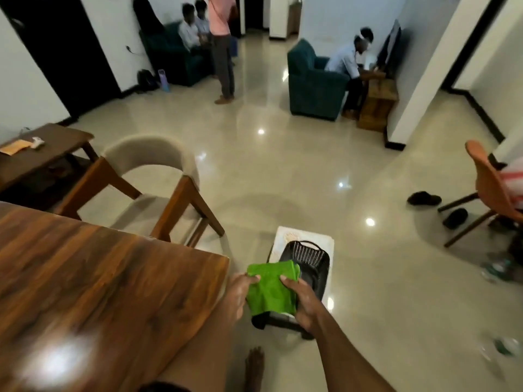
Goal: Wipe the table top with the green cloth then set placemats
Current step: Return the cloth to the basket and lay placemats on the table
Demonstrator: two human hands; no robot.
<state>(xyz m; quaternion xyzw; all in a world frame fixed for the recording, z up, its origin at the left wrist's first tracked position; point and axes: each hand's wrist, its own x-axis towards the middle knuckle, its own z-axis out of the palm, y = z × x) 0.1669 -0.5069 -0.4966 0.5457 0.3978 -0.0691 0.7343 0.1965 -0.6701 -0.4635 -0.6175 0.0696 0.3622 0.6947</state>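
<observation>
A folded green cloth (271, 288) is held between both hands just off the right corner of the wooden table top (93, 281). My left hand (239, 295) grips the cloth's left edge, thumb on top. My right hand (304, 302) grips its right edge. The cloth hangs above a black perforated basket (310, 264) that sits on a white stool (285, 236) on the floor. No placemats are visible; the basket's inside is mostly hidden by the cloth.
A beige chair with wooden legs (152, 188) stands at the table's far side. A dark side table (42, 154) is at left, an orange chair (489, 190) and shoes at right. Several people sit or stand by green sofas far back. My bare foot (254, 366) is on the tiled floor.
</observation>
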